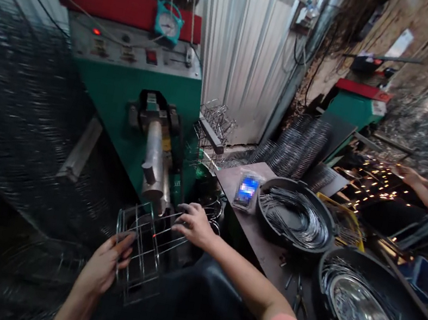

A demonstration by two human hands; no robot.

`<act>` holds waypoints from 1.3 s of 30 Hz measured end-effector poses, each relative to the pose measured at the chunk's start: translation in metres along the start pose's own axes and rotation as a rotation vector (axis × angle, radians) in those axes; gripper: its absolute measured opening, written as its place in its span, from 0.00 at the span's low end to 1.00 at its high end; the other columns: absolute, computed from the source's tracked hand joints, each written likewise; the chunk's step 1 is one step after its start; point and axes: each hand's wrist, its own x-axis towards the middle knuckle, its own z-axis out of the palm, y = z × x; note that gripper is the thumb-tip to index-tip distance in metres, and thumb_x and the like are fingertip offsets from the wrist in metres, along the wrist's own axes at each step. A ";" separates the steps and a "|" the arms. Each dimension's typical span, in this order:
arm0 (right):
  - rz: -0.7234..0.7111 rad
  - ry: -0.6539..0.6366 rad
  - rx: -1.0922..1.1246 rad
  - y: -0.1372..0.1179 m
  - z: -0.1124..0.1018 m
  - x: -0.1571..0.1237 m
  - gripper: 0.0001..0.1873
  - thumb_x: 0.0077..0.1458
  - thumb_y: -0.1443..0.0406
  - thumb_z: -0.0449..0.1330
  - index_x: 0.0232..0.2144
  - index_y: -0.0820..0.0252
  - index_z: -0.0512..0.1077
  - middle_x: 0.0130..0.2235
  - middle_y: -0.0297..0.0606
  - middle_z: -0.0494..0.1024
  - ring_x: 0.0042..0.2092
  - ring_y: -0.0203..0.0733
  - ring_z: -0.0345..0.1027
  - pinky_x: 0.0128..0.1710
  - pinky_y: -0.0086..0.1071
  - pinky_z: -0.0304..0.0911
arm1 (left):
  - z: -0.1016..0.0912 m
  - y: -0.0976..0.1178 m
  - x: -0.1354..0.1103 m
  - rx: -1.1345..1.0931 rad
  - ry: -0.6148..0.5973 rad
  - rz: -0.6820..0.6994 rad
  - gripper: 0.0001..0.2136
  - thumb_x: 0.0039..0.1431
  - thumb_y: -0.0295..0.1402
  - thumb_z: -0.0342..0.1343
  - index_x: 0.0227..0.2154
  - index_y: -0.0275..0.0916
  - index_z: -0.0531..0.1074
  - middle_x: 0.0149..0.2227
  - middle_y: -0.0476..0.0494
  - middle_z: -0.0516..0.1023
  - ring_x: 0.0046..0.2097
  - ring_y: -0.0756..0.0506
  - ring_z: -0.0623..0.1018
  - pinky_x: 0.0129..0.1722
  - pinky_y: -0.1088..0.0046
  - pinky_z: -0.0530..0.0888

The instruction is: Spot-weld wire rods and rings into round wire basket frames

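My left hand (107, 262) is closed around the left end of a wire rack (146, 250), a frame of thin metal rods. It tilts below the electrode arm (154, 171) of a green spot welding machine (114, 90); a small red glow shows on one rod. My right hand (196, 226) is over the rack's right-hand rods, its fingers spread and partly stretched out. Its fingertips are close to the rods, and whether they touch is hard to tell. The thumb's underside is hidden.
On the right-hand bench (264, 251) are a phone (247, 190), a black pan (332, 230) of cut wires, pliers (300, 296) and a metal bowl (366, 319) inside a larger pan. Wire racks (216, 122) hang beyond the machine. Sparks fly near another person's arm (427, 192).
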 end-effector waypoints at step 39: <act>0.804 -0.020 1.343 -0.111 -0.036 -0.041 0.12 0.55 0.62 0.53 0.26 0.65 0.68 0.18 0.28 0.63 0.16 0.26 0.51 0.12 0.20 0.46 | -0.025 -0.092 -0.140 0.653 -0.220 0.709 0.22 0.41 0.37 0.63 0.43 0.47 0.69 0.28 0.51 0.76 0.27 0.47 0.76 0.28 0.72 0.72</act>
